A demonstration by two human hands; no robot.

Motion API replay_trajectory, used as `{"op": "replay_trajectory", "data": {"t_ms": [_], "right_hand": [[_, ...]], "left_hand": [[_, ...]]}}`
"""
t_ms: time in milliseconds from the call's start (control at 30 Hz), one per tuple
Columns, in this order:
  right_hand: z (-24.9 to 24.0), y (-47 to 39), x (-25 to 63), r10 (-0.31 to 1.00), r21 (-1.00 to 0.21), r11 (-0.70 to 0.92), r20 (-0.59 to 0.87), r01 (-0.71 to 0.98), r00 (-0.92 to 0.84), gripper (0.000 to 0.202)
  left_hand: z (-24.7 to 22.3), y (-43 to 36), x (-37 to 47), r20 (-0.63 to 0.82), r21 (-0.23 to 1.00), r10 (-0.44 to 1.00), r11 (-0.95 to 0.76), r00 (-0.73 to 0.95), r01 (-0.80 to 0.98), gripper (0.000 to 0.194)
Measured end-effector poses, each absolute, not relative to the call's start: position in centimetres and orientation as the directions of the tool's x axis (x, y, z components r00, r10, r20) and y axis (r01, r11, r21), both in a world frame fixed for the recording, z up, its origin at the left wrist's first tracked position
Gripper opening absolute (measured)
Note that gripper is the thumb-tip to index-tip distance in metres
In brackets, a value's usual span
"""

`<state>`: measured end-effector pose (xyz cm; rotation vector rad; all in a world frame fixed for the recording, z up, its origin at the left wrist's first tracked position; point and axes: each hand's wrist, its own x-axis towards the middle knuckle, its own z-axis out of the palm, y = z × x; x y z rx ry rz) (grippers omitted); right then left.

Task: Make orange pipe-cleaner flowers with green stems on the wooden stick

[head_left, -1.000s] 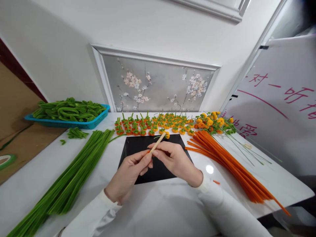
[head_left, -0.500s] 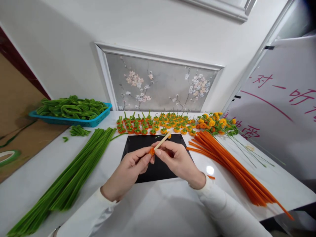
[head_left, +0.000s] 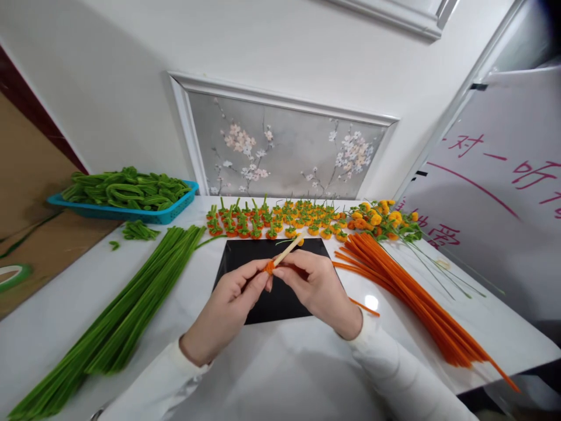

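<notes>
Both hands meet over a black mat (head_left: 272, 307). My left hand (head_left: 234, 301) pinches a small orange coil of pipe cleaner (head_left: 269, 267) between thumb and fingertips. A flat pale stick (head_left: 288, 250) slants up and to the right from that coil. My right hand (head_left: 318, 286) is closed beside it, thumb and fingers pressed at the stick's lower part; its curled fingers are partly hidden. From under the right wrist a loose orange pipe cleaner end (head_left: 366, 307) sticks out.
Long green pipe cleaners (head_left: 127, 310) lie left, orange ones (head_left: 407, 298) right. Behind the mat stand rows of small orange and yellow persimmon-like pieces (head_left: 263, 222). A blue basket (head_left: 169, 215) holds green loops. Yellow-orange flowers (head_left: 381, 219) lie at right, a tape roll (head_left: 15, 276) far left.
Both hands stay close together at the coil, with only small finger shifts. More of the loose orange end shows beside the right wrist.
</notes>
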<state>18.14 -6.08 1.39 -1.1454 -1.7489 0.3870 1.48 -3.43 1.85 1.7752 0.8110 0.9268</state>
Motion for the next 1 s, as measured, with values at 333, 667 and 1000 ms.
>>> {"op": "replay_trajectory", "data": {"t_ms": [333, 667, 1000], "right_hand": [[1.4, -7.2, 18.6, 0.764, -0.284, 0.491, 0.595, 0.824, -0.250, 0.025], [1.7, -7.3, 18.7, 0.643, 0.043, 0.462, 0.671, 0.886, -0.369, 0.022], [1.6, -6.7, 18.9, 0.619, 0.111, 0.448, 0.678, 0.887, -0.397, 0.019]], "left_hand": [[1.6, -3.0, 1.2, 0.115, 0.986, 0.878, -0.158, 0.465, 0.054, 0.031], [1.5, -2.6, 1.4, 0.214, 0.899, 0.872, -0.352, 0.440, 0.260, 0.030], [1.0, -2.9, 1.3, 0.247, 0.673, 0.769, -0.574, 0.589, 0.467, 0.028]]}}
